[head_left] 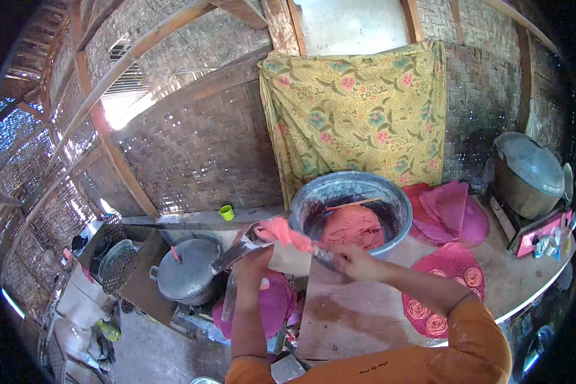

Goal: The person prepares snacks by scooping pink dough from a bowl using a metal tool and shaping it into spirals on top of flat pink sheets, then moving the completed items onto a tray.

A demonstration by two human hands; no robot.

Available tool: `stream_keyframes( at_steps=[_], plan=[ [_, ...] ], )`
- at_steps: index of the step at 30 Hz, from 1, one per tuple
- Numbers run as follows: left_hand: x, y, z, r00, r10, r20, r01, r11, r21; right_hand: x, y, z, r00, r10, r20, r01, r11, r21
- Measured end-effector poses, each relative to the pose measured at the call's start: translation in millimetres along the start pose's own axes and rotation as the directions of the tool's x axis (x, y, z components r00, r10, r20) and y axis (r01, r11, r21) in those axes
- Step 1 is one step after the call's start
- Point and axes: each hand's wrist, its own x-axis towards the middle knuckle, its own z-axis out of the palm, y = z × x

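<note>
My left hand is closed around a grey, long-sided tool, its exact kind unclear, with pink dough at its upper end. That dough stretches across to a flat spatula-like tool, whose end is in my closed right hand. Just behind my right hand stands a large grey-blue basin holding a big mound of pink dough. A thin stick lies across the back of that mound. Both hands are above the near side of the basin and the table edge.
Right of the basin lie stacked pink sheets; nearer, a pink mat carries several coiled dough swirls. A lidded pot and a round magenta mat are at left. Another large pot stands far right. A green cup sits on the ledge.
</note>
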Motion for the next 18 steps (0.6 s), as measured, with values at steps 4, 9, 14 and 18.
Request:
stream_keyframes(
  at_steps=[4, 9, 14, 18],
  plan=[
    [-9, -10, -23, 0.991, -0.078, -0.109, 0.06, 0.985, -0.163, -12, -29, -10, 0.934, 0.127, 0.335, -0.232, 0.927, 0.295],
    [-9, -2, -31, 0.995, 0.097, 0.01, -0.082, 0.773, 0.629, 9, -21, -67, 0.572, 0.349, 0.743, -0.766, 0.551, 0.331],
    [-3, 27, -13, 0.936, 0.179, 0.303, -0.35, 0.549, 0.759, 34, -80, -35, 0.909, -0.213, 0.358, 0.394, 0.721, -0.57],
    [-1, 46, -10, 0.941, 0.068, 0.332, -0.231, 0.845, 0.483, 0, -106, -29, 0.815, -0.313, 0.488, 0.499, -0.05, -0.865]
  ],
)
